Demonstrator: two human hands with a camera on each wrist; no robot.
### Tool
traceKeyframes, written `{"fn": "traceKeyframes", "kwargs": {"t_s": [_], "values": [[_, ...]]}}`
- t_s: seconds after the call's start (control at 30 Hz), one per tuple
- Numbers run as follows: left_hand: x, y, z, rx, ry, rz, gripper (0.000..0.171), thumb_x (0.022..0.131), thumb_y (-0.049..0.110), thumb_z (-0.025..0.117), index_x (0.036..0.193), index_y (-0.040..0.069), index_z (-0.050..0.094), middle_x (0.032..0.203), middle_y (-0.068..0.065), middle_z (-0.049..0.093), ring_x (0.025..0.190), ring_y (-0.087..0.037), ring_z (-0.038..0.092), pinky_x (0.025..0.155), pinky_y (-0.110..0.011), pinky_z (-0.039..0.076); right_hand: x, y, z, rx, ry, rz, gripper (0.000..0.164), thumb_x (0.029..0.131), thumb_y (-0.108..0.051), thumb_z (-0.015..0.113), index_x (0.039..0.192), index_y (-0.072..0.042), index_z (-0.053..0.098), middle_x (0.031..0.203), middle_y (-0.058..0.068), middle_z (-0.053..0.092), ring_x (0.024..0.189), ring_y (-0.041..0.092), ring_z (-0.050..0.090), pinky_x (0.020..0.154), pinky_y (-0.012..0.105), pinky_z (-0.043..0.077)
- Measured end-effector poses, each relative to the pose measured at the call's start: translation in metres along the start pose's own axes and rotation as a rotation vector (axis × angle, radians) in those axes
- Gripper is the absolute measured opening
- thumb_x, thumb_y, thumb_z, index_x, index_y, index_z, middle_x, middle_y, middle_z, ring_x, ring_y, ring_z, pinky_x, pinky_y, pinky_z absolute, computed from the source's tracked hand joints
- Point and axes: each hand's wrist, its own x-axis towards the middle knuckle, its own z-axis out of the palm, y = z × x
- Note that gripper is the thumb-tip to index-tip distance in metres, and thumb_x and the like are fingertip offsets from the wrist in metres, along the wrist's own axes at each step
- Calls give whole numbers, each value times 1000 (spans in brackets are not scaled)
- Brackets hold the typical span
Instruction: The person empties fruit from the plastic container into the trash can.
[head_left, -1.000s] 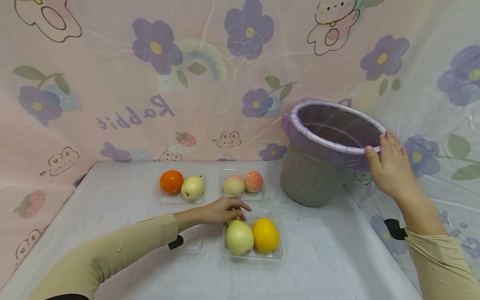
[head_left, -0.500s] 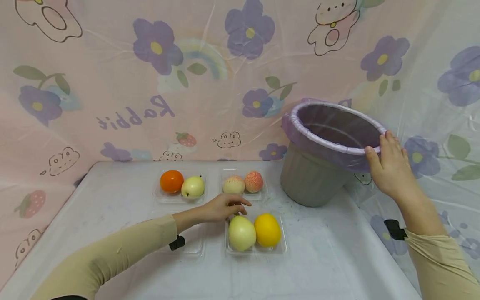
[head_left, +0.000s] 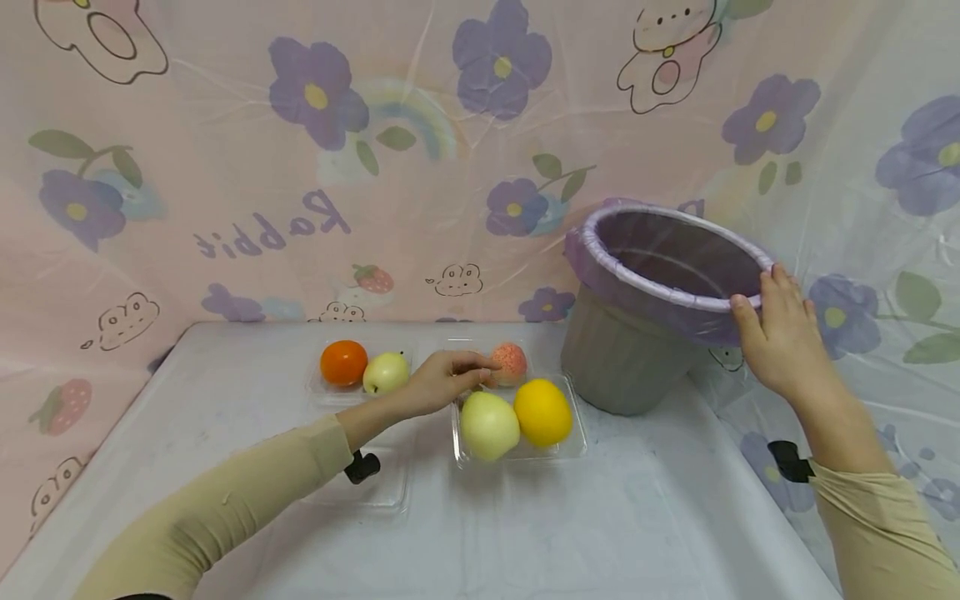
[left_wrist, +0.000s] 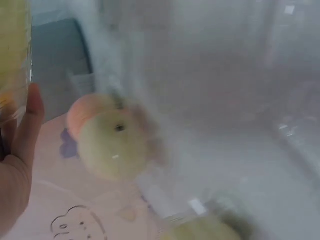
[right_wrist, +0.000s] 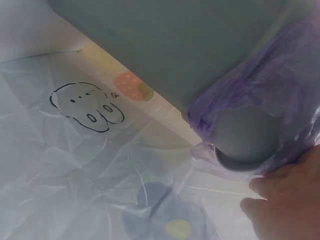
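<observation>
"In front of the peach (head_left: pixel 510 364), is the clear tray (head_left: pixel 551 453) held?"

"Yes, the left hand (head_left: pixel 444 380) grips its far-left corner; a pale green fruit (head_left: pixel 490 427) and a yellow fruit (head_left: pixel 543 413) sit inside."

"And the right hand (head_left: pixel 786 340)?"

"Well apart, clamped on the grey bin's (head_left: pixel 630 354) rim."

A hand could pass over the near part of the white-covered table (head_left: pixel 555 533), but the purple-lined, round grey bin (head_left: pixel 622 354) blocks the far right, beside the held clear rectangular plastic box (head_left: pixel 525 457).

"Rabbit" (head_left: pixel 266 234) — in purple, mirror-reversed; printed on the pink backdrop (head_left: pixel 420 208)
</observation>
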Motion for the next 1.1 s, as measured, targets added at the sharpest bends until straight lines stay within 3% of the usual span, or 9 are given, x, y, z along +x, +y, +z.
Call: {"fn": "traceKeyframes", "kwargs": {"t_s": [0.2, 0.43, 0.83, 1.1], "values": [[9, 18, -14, -40, 109, 4, 27, 107, 14, 60, 131, 6, 71, 112, -12, 77, 91, -20, 70, 61, -38, 60, -1, 1, 1, 1, 5, 1, 81, 113, -46, 23, 154, 22, 11, 164, 41, 2, 152, 60, -1, 120, 72, -8], [21, 42, -33, -89, 225, 6, 28, 107, 13, 60, 132, 5, 70, 113, -15, 77, 97, -23, 72, 58, -26, 57, -1, 1, 0, 1, 12, -3, 81, 113, -46, 24, 154, 22, 12, 164, 40, 3, 152, 59, 0, 120, 72, -7], [46, 90, -63, -129, 356, 70, 27, 106, 13, 62, 129, 3, 72, 110, -16, 77, 86, -15, 70, 55, -21, 53, 0, 2, 1, 7, 11, 0, 80, 113, -46, 24, 155, 21, 12, 165, 40, 2, 152, 59, -1, 120, 71, -8], [66, 128, -75, -130, 412, 97, 26, 105, 13, 63, 127, 4, 73, 108, -14, 78, 91, -20, 73, 49, -21, 50, 1, 2, 1, 10, 7, -2, 81, 113, -47, 23, 155, 21, 11, 165, 39, 1, 152, 59, -2, 120, 71, -8]]}}
